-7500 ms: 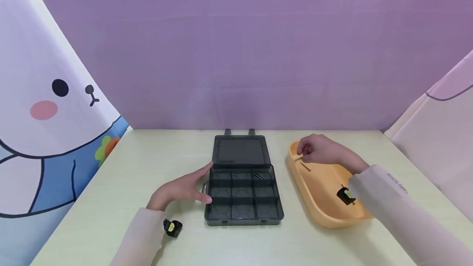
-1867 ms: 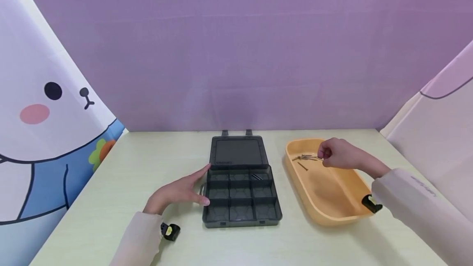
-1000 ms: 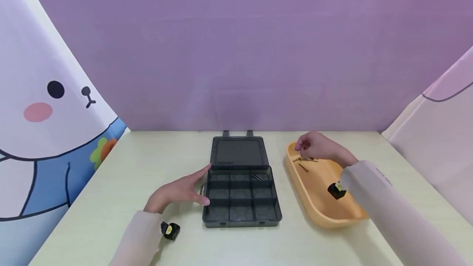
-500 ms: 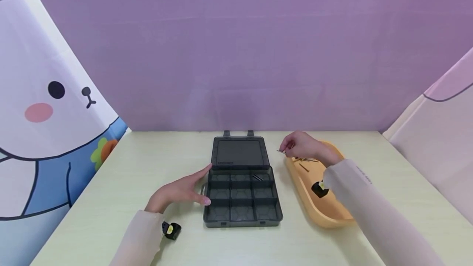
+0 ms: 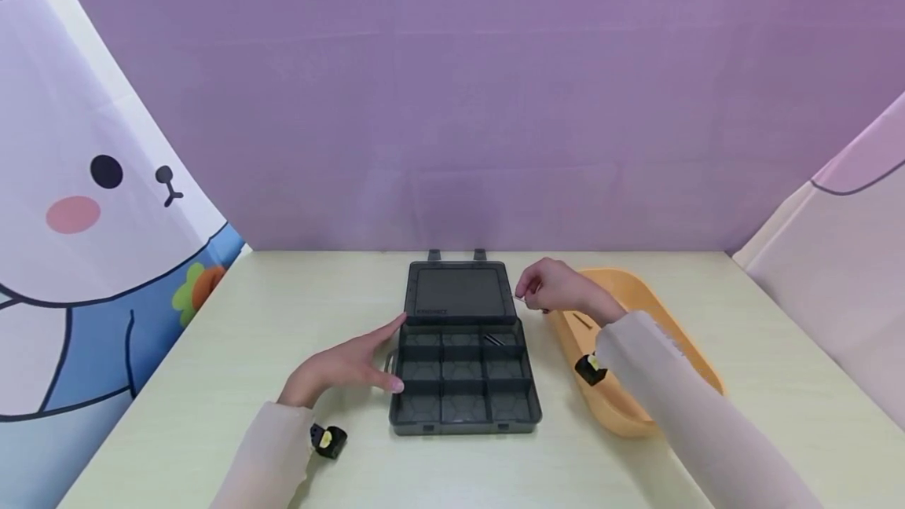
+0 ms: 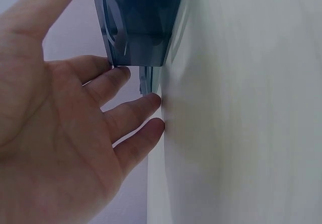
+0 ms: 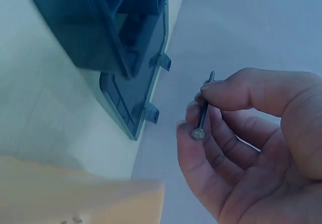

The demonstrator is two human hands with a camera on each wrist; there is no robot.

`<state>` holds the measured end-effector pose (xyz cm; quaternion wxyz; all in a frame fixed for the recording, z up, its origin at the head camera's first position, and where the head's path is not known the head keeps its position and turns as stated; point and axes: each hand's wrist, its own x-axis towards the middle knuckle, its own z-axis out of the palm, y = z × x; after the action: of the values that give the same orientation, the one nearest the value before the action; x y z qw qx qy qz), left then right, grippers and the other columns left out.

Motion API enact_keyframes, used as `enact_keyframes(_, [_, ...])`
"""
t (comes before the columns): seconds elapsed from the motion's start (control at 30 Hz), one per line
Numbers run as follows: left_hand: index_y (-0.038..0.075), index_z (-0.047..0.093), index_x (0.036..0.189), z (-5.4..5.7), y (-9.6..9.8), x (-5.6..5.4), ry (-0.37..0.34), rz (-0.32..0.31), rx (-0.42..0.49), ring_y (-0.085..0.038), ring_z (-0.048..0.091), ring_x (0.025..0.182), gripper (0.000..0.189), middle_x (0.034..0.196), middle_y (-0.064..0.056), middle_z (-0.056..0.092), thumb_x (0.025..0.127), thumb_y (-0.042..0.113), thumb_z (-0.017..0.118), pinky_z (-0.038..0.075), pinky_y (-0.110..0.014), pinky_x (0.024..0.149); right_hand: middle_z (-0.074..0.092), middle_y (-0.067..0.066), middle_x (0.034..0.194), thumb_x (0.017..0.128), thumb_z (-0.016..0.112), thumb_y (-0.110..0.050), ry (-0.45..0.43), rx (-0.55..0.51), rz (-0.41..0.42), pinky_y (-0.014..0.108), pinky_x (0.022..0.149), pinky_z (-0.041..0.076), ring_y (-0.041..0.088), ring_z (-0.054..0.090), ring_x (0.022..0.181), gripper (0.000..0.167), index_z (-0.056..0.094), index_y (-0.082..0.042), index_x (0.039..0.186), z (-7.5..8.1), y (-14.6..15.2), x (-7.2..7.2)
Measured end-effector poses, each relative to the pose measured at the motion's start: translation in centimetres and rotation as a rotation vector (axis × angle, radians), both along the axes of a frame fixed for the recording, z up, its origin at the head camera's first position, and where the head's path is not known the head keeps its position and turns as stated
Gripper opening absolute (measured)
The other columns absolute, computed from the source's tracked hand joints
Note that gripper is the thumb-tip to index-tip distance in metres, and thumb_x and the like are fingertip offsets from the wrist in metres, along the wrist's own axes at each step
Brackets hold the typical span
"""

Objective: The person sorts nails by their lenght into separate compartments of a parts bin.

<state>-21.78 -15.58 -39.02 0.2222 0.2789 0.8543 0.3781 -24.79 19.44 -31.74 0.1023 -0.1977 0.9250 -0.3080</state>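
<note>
In the right wrist view, the nail point(image 7: 202, 115) should handle as light, stiff and hard to damage, though its narrow, smooth shank could roll or slip between the fingers; mid-shank, where the right hand point(image 7: 271, 168) pinches it between thumb and fingers, seems a sound place to hold. It is slim and dark grey, with a round, paler head toward the camera and a tapered tip beyond the thumb.

In the head view, that pinched grip sits just beside the open lid point(image 5: 463, 289) of the dark compartment box point(image 5: 463, 408), near the orange tray point(image 5: 613, 421); the nail is perhaps the faint sliver at the fingertips, too small to judge.

In the left wrist view, the grip of the left hand point(image 6: 55, 118) is apart, fingers spread and touching the box's edge.
</note>
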Motion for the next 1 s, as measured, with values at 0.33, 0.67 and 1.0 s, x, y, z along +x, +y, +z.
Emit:
enact_keyframes(0.33, [0.009,0.003,0.154,-0.1,0.0,0.1,-0.005,0.013,-0.013,-0.041,0.010,0.145,0.111,0.160,-0.019,0.007,0.077,0.040,0.078,0.017,-0.058,0.115,0.065,0.009,0.080,0.083,0.059,0.004,-0.038,0.008,-0.001,0.027,0.055,0.053,0.012,0.055,0.061,0.015,0.067,0.007,0.096,-0.7,-1.5,0.3])
enact_keyframes(0.67, [0.007,0.003,0.154,-0.1,-0.1,-0.1,-0.002,0.002,-0.004,-0.042,0.009,0.145,0.111,0.159,-0.020,0.006,0.078,0.040,0.077,0.016,-0.058,0.115,0.064,0.008,0.079,0.083,0.057,0.005,-0.074,0.009,0.011,0.029,0.057,0.054,0.018,0.058,0.061,0.017,0.066,0.007,0.098,-1.4,-3.0,0.2])
enact_keyframes(1.0, [0.008,0.002,0.154,0.0,-0.1,-0.1,-0.012,-0.005,0.008,-0.041,0.008,0.145,0.111,0.159,-0.019,0.005,0.078,0.040,0.077,0.016,-0.059,0.115,0.065,0.008,0.081,0.083,0.059,0.005,-0.060,0.037,0.040,0.026,0.060,0.051,0.012,0.054,0.059,0.017,0.068,0.004,0.098,-2.2,-3.5,0.0])
